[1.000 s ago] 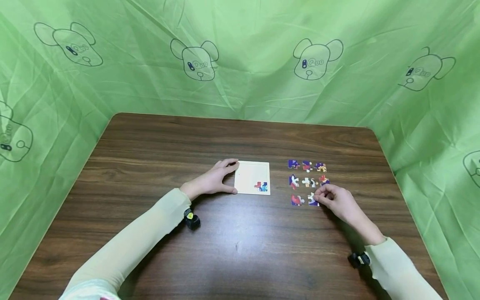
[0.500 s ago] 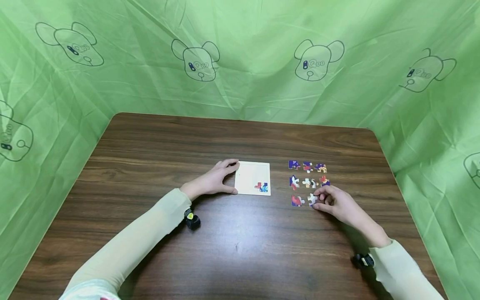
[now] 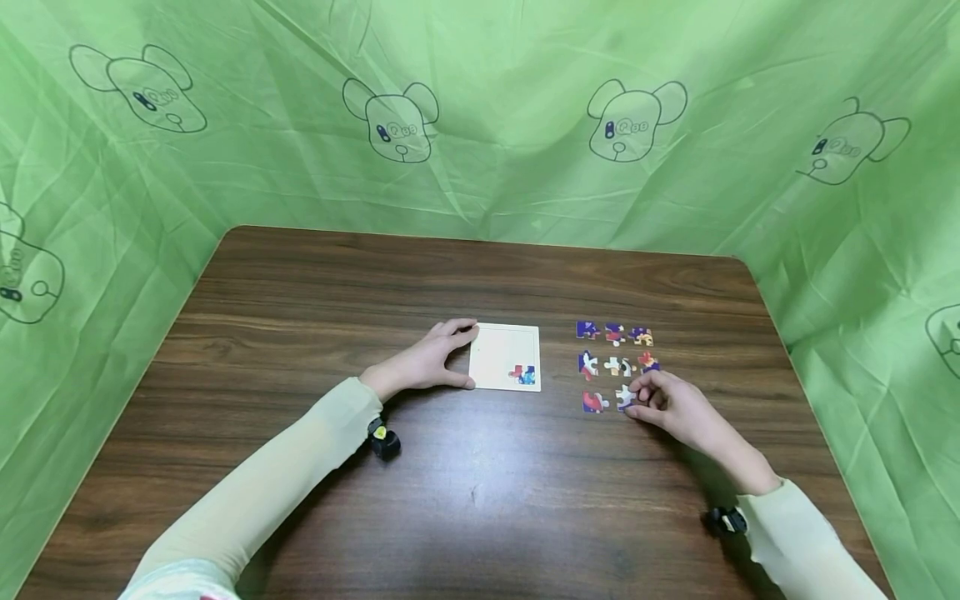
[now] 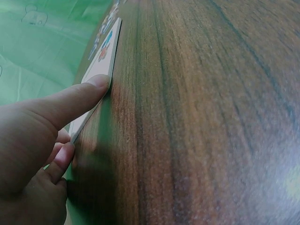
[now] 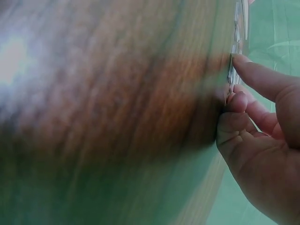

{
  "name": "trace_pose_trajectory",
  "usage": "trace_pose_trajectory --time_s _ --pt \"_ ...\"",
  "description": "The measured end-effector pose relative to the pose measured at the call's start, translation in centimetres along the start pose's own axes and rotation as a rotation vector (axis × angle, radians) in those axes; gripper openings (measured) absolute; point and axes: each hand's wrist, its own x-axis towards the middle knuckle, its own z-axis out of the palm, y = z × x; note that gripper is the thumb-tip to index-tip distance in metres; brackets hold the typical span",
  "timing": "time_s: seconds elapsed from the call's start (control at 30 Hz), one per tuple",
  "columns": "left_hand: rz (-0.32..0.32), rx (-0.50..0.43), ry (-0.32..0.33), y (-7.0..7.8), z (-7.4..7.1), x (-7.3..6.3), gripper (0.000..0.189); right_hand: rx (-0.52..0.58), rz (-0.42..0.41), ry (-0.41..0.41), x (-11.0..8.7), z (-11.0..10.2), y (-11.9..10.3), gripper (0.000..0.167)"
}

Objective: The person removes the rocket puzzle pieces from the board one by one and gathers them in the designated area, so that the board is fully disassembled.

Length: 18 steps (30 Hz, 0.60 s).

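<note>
A square white puzzle board (image 3: 495, 358) lies flat on the table, with a red and blue patch of puzzle pieces (image 3: 522, 375) in its lower right corner. My left hand (image 3: 427, 358) holds the board by its left side, thumb at the near corner and index finger at the far one. To the board's right, loose puzzle pieces (image 3: 594, 402) are laid out in rows of three. My right hand (image 3: 675, 408) pinches a white and purple jigsaw puzzle piece (image 3: 624, 398) in the nearest row, between thumb and index finger. That piece appears to lie on the table, its right part covered.
The brown wooden table (image 3: 465, 492) reaches from the near side to a back edge with rounded corners. Green cloth (image 3: 510, 183) printed with bear heads hangs around its back and sides. A small black device sits at each wrist.
My right hand has shifted slightly to the right, and its thumb has come down to the piece's near edge. The left hand and the board stay in place.
</note>
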Motion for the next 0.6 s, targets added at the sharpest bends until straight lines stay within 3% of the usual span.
trace_pose_trajectory --time_s 0.33,0.6 --pt "0.003 -0.004 0.008 0.1 -0.2 -0.1 0.096 -0.049 0.010 -0.003 0.8 -1.0 -1.2 0.018" --pt "0.003 -0.001 0.003 -0.1 0.0 -0.2 0.096 -0.090 -0.112 -0.014 3.2 -1.2 -3.5 0.015"
